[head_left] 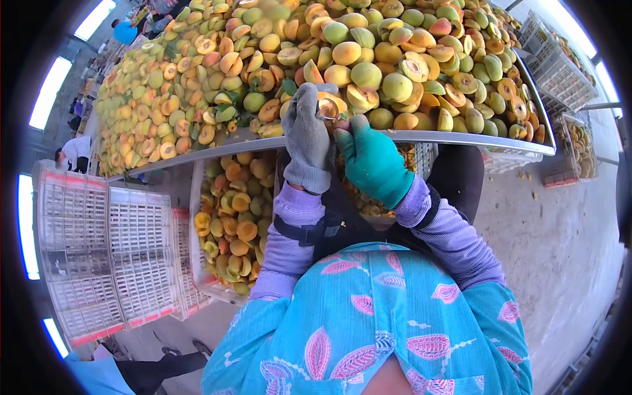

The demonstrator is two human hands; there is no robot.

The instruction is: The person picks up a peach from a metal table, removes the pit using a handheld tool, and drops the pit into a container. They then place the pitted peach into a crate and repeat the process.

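Observation:
My left hand (pixel 307 139), in a grey glove, is closed around a cut peach half (pixel 334 105) at the near edge of the sorting table. The orange flesh of that half faces up. My right hand (pixel 376 161), in a green glove, meets it from the right, with thumb and fingers pinched together at the fruit's lower edge. A small shiny bit shows between the hands, too little to name. Just beyond them lies a large heap of peaches (pixel 368 76), whole and halved, some with the pit showing.
The table's metal rim (pixel 461 137) runs in front of me. Below it on the left stands a crate (pixel 197 224) of peach halves. Stacked white crates (pixel 76 257) stand farther left, and more filled crates (pixel 563 72) at right. Other people are at far left and lower left.

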